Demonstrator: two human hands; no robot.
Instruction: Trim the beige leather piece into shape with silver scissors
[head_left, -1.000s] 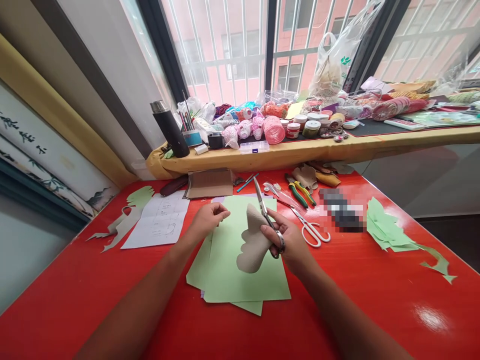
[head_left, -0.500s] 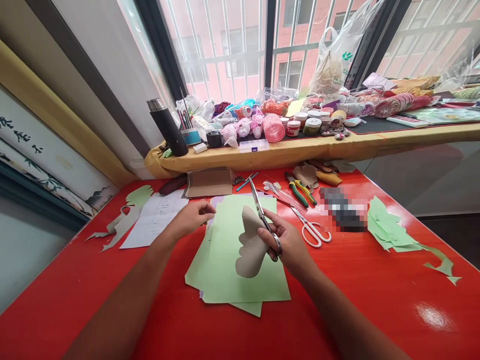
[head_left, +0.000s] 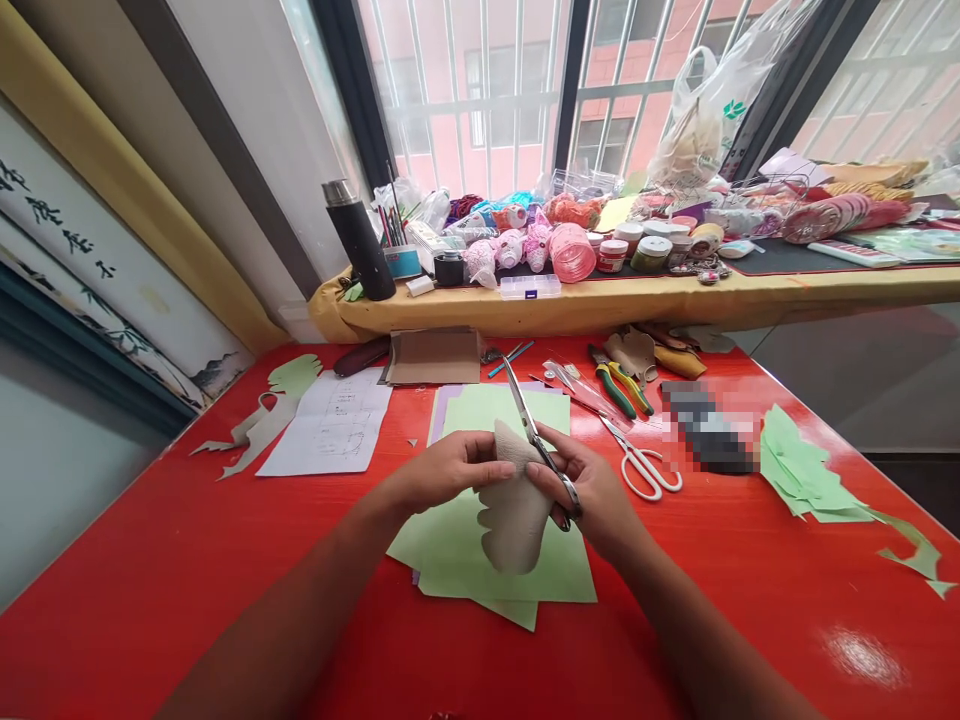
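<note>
On the red table (head_left: 187, 600), the left hand (head_left: 450, 472) grips the top of a beige fabric cut-out (head_left: 514, 525) with a scalloped edge, held up over loose green paper sheets (head_left: 442, 550). The right hand (head_left: 581, 490) closes around steel scissors (head_left: 536, 435), blades pointing away and lying against the cut-out. Just beyond lie white-handled scissors (head_left: 643, 472), green-handled pliers (head_left: 615, 392), a printed paper sheet (head_left: 330, 425) and a piece of cardboard (head_left: 433, 356). Farther off, a yellow-covered shelf (head_left: 600, 315) below the barred window (head_left: 480, 100) carries jars (head_left: 651, 253), pink craft pieces (head_left: 572, 253) and a black thermos (head_left: 360, 240).
</note>
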